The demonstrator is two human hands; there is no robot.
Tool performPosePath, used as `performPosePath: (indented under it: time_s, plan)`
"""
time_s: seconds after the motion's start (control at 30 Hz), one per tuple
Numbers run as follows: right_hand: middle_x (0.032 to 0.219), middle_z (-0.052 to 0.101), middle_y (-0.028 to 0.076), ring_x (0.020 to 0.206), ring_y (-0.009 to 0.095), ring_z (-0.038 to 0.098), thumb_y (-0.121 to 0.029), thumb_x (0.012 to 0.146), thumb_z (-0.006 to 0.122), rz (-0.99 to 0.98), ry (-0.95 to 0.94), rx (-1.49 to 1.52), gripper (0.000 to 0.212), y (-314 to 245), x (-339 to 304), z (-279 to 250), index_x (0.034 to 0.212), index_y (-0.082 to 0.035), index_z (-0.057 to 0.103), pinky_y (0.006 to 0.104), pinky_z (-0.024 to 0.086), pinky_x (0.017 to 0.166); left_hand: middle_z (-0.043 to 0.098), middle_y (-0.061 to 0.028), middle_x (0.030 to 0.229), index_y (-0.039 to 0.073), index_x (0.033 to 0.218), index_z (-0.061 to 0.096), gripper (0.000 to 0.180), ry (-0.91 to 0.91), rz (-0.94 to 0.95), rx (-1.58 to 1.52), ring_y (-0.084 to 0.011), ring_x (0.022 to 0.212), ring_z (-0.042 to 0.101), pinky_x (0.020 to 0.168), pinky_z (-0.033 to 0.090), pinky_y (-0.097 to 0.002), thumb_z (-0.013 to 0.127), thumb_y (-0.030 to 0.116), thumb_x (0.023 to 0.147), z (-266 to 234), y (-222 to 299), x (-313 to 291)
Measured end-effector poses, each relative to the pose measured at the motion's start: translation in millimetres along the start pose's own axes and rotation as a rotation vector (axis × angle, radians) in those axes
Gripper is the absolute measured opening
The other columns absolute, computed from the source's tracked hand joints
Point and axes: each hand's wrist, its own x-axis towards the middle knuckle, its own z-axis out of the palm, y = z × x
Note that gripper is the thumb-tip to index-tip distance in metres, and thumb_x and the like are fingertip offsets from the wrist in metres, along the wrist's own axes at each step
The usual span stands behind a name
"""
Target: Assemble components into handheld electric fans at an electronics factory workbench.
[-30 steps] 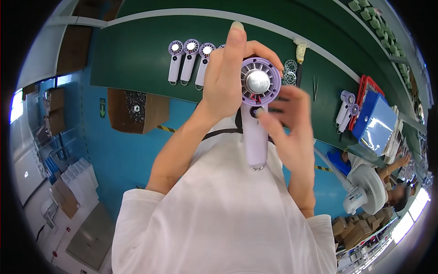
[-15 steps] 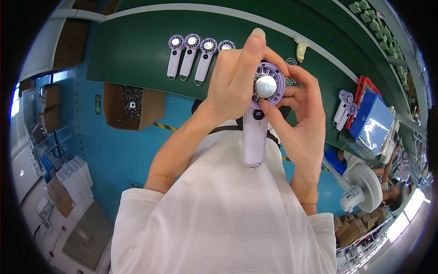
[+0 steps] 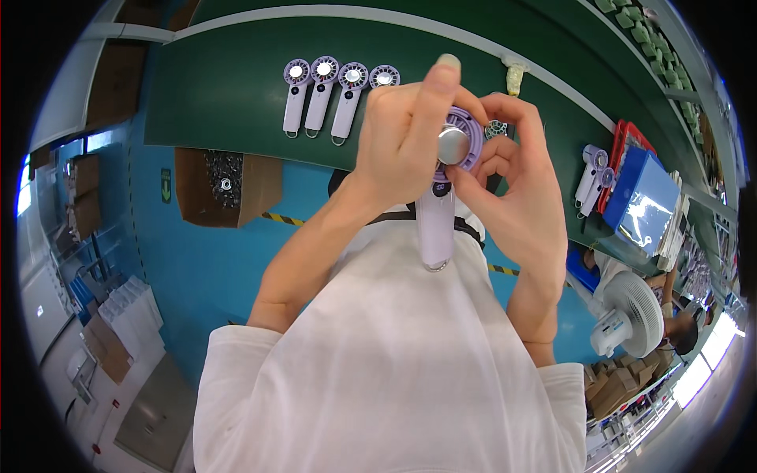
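In front of my chest a light purple handheld fan hangs handle-down, its round head pinched between both hands. My left hand is closed on the left side of the head, thumb pointing up; its palm hides that side. On the right, my right hand curls its fingers round the rim, thumb pressing low on the head beside the silver centre disc. A small lit display sits at the top of the handle, and a metal loop at its bottom end. Behind the right fingers a round grille lies on the green table.
Several matching fans lie in a row on the table, left of my hands. A cardboard box of dark parts stands below its edge. At right are more purple fans, a blue bin, a red tray and a white fan near another person.
The handheld fan has tilted, its bottom end rising a little and its head turning slightly away. My right fingers have shifted along the rim; both hands keep their grip.
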Motion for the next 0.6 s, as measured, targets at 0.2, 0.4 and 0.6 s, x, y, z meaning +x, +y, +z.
performPosePath:
  time_s: [0.2,0.4,0.6]
  plan:
    - [0.123,0.054,0.008,0.080,0.011,0.060,0.006,0.081,0.069,0.007,-0.069,0.328,0.056,8.4,-0.8,0.1,0.132,-0.002,0.046,0.0242,0.052,0.069,0.067,-0.0069,0.067,-0.001,0.075,0.071,0.080,0.018,-0.198,-0.233,-0.0118,0.061,0.060,0.061,0.049,-0.0234,0.019,0.052,0.105,-5.0,2.8,-0.7]
    - [0.128,0.053,0.007,0.082,0.010,0.059,0.007,0.084,0.066,0.017,-0.052,0.473,0.055,9.0,-3.5,6.8,0.134,-0.002,0.046,0.0242,0.052,0.071,0.068,-0.0092,0.070,-0.002,0.075,0.071,0.084,0.021,-0.182,-0.219,-0.0135,0.064,0.064,0.063,0.052,-0.0235,0.017,0.055,0.104,-8.8,4.0,-0.1]
    - [0.127,0.053,0.008,0.079,0.009,0.058,0.007,0.083,0.067,-0.001,-0.032,0.498,0.054,12.3,-2.4,10.3,0.132,-0.002,0.046,0.0240,0.051,0.071,0.068,-0.0093,0.070,-0.002,0.075,0.071,0.082,0.010,-0.154,-0.203,-0.0133,0.063,0.063,0.062,0.051,-0.0231,0.017,0.054,0.104,-9.2,2.9,0.5]
